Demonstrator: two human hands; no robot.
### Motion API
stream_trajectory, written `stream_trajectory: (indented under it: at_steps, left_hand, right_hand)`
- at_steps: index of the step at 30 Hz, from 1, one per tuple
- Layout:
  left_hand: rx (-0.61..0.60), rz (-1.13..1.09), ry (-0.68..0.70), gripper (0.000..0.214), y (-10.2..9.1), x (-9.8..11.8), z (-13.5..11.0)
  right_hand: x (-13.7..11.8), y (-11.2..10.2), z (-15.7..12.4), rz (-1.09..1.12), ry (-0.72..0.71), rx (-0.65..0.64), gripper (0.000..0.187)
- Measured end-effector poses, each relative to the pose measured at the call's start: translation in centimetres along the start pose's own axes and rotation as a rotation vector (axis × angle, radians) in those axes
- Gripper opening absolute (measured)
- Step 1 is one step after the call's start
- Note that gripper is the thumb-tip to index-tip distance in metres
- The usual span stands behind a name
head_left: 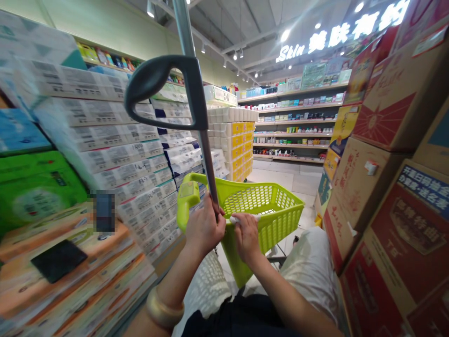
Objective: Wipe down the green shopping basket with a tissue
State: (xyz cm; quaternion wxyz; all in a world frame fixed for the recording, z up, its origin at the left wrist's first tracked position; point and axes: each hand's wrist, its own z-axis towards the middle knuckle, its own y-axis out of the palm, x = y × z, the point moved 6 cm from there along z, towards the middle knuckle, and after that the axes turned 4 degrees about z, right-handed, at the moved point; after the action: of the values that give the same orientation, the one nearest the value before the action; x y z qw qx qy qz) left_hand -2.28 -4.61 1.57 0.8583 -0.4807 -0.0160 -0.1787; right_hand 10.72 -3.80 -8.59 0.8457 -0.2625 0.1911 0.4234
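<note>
A lime-green shopping basket (pixel 277 206) stands on the floor in front of me. Its long metal pull rod (pixel 206 154) rises to a dark grey grip handle (pixel 154 84) near the camera. My left hand (pixel 204 228), a gold bangle on its wrist, is wrapped round the lower end of the rod, just above the basket's rim. My right hand (pixel 246 236) presses a small white cloth or wipe (pixel 238 219) against the near rim of the basket, fingers curled on it.
Stacked packs of tissue paper (pixel 122 150) fill the shelves on my left. Red and brown cartons (pixel 389 187) are piled high on my right. The narrow aisle floor (pixel 298 180) runs ahead to shelves of bottles (pixel 294 135) under a lit sign.
</note>
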Motion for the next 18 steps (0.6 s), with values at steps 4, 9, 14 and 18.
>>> stream_trajectory:
  at_steps: [4, 9, 14, 18]
  left_hand:
    - [-0.019, 0.010, -0.021, 0.060, -0.1, -0.3, 0.0]
    - [-0.030, -0.008, -0.024, 0.061, -0.2, -0.5, 0.0]
    - [-0.007, 0.020, -0.025, 0.061, -0.1, -0.5, 0.0]
    - [-0.014, 0.053, -0.032, 0.060, -0.1, -0.6, 0.0]
  right_hand:
    - [-0.5, 0.3, -0.1, 0.003, -0.098, -0.083, 0.030]
    - [2.9, -1.6, -0.3, -0.086, -0.100, -0.052, 0.030]
    - [1.4, -0.8, -0.1, -0.055, -0.016, -0.016, 0.028]
    - [-1.4, 0.9, 0.1, -0.003, -0.075, -0.081, 0.031]
